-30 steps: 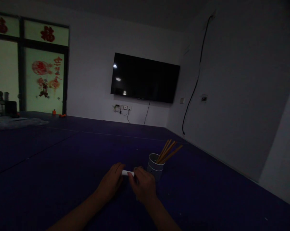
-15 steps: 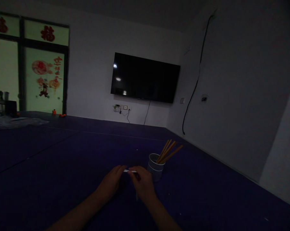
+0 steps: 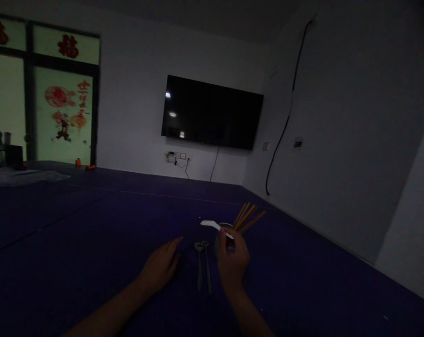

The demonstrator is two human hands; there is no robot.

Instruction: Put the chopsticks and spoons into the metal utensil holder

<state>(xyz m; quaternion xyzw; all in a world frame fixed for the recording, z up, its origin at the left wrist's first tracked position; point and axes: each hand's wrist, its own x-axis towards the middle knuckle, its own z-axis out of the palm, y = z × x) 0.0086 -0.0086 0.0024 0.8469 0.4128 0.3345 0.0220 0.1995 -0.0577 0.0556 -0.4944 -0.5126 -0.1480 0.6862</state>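
Observation:
My right hand (image 3: 234, 260) pinches a white spoon (image 3: 209, 223), seen edge-on with its wider end pointing left; its exact shape is hard to make out in the dim light. That hand is in front of a grey metal cup (image 3: 217, 238) and partly hides it. Several wooden chopsticks (image 3: 247, 216) lean to the right out of the cup. Between my hands, two metal spoons (image 3: 199, 267) lie side by side on the purple table (image 3: 127, 229), bowls away from me. My left hand (image 3: 161, 263) rests near the table to their left, fingers stretched out, holding nothing.
A dark television (image 3: 212, 112) hangs on the far wall above some sockets. Down the right wall runs a black cable (image 3: 284, 133). At the far left are clear plastic sheeting (image 3: 25, 177) and small orange objects (image 3: 78, 162).
My right hand has moved right and up with the white spoon, towards the cup. My left hand has let go of it and drawn back slightly. The two metal spoons are now uncovered.

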